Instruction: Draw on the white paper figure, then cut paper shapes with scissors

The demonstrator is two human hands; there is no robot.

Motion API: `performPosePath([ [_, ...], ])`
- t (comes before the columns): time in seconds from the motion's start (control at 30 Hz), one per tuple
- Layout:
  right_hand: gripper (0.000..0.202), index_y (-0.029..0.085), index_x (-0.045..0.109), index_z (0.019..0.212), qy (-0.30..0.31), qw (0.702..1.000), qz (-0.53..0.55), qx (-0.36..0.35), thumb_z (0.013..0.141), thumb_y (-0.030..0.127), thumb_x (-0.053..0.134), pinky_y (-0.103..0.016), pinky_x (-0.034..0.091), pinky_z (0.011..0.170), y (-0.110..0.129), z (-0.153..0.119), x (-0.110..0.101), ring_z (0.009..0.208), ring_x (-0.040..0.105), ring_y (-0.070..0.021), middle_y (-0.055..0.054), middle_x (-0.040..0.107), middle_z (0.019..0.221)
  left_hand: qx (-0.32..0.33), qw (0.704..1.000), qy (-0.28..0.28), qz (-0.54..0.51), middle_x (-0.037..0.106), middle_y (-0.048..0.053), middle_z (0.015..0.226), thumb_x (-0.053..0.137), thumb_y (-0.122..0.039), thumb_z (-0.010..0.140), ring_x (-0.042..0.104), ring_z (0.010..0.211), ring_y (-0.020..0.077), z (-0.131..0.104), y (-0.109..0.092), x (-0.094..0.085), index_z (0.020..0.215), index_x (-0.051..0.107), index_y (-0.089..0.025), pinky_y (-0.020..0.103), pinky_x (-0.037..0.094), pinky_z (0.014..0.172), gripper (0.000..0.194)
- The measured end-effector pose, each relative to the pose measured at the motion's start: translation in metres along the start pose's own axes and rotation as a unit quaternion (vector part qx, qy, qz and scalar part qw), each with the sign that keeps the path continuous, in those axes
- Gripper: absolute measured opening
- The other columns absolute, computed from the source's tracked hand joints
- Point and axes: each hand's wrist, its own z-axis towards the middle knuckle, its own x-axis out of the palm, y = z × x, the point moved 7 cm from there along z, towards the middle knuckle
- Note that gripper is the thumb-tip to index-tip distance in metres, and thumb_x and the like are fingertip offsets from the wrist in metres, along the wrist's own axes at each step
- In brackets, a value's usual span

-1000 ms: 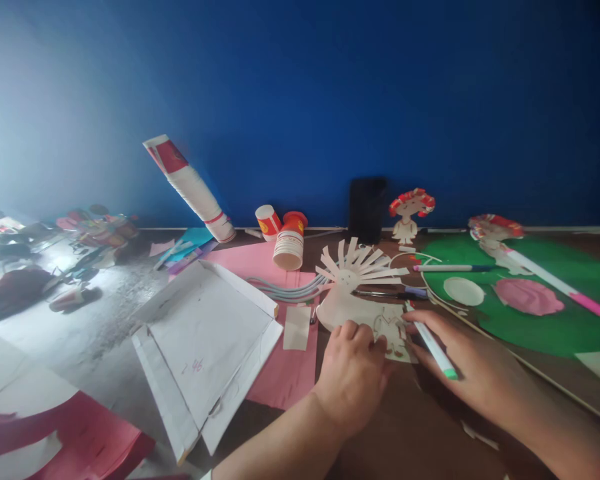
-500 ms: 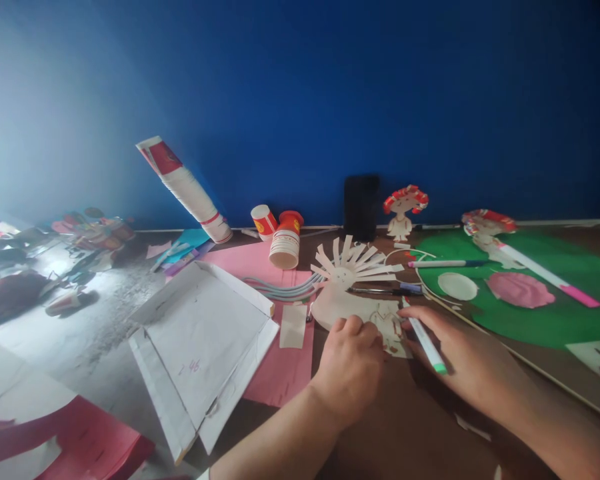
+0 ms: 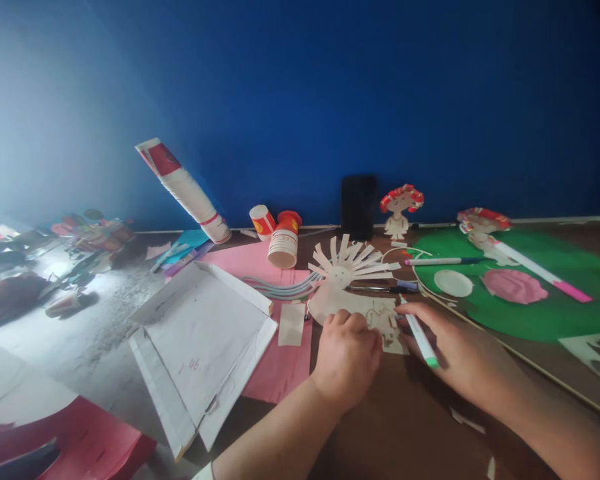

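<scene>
My right hand [image 3: 443, 340] grips a white marker [image 3: 420, 337] with a green end, its other end close to a piece of cream paper [image 3: 393, 337]. Dark outlines are drawn on that paper. My left hand [image 3: 347, 357] is closed with its fingers curled, resting on the paper's left part; its fingertips are hidden. Just behind lies a paper cut-out with a round face [image 3: 339, 275] and many white strips fanned out like hair. A dark pen [image 3: 377, 289] with a lilac end lies across beside it.
A white box lid [image 3: 205, 340] lies left on pink paper [image 3: 293, 373]. Behind stand paper cups [image 3: 283, 247], a leaning cup stack [image 3: 190, 193], a black phone [image 3: 359, 207] and a paper doll [image 3: 397, 223]. Green paper [image 3: 510, 323] with a pink marker [image 3: 545, 270] is right.
The view has shifted slightly, so things on the right sit a little further left. Both hands keep nearly the same places, and the marker stays in my right hand.
</scene>
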Motion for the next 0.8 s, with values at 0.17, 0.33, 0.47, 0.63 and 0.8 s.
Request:
performPosePath([
  [0.17,0.038,0.032,0.067,0.127,0.048,0.999,-0.002,-0.001,0.09,0.029,0.065,-0.029,0.048,0.051,0.001,0.001,0.006,0.066,0.079,-0.026,-0.001,0.082,0.081,-0.061,0.993,-0.023,-0.1,0.068,0.004,0.082,0.065,-0.023,0.097,0.061,0.084,0.0191,0.004,0.014,-0.001,0.069,0.074,-0.021,0.033,0.046,0.079,0.029],
  [0.33,0.04,0.033,0.066,0.125,0.048,0.999,0.002,0.007,0.087,0.023,0.064,-0.029,0.047,0.052,0.002,0.0,0.005,0.064,0.077,-0.0237,0.001,0.081,0.08,-0.085,0.982,-0.058,-0.159,0.065,0.003,0.076,0.066,-0.016,0.093,0.059,0.078,0.0167,0.004,0.02,-0.001,0.063,0.071,-0.019,0.03,0.045,0.075,0.031],
  [0.47,0.041,0.033,0.066,0.124,0.05,0.999,0.009,0.011,0.085,0.021,0.063,-0.03,0.046,0.051,0.002,-0.001,0.005,0.062,0.076,-0.0238,0.002,0.08,0.077,-0.084,0.976,-0.09,-0.177,0.065,0.003,0.077,0.066,-0.015,0.093,0.061,0.08,0.0171,0.001,0.021,-0.004,0.069,0.076,-0.02,0.03,0.047,0.077,0.026],
  [0.63,0.036,0.032,0.067,0.123,0.054,0.998,0.017,0.029,0.088,0.025,0.063,-0.03,0.047,0.053,0.005,0.0,0.003,0.066,0.078,-0.0244,0.001,0.084,0.085,-0.062,0.963,-0.208,-0.16,0.068,0.004,0.083,0.064,-0.013,0.093,0.062,0.083,0.0182,-0.008,0.025,-0.021,0.084,0.081,-0.021,0.033,0.049,0.083,0.021],
  [0.8,0.032,0.034,0.068,0.122,0.064,0.997,-0.003,0.045,0.091,0.03,0.062,-0.032,0.05,0.057,0.005,0.002,0.002,0.074,0.081,-0.028,0.0,0.085,0.092,-0.031,0.962,-0.243,-0.125,0.068,0.004,0.083,0.064,-0.013,0.095,0.061,0.082,0.0179,-0.011,0.02,-0.028,0.087,0.081,-0.022,0.032,0.05,0.08,0.021],
])
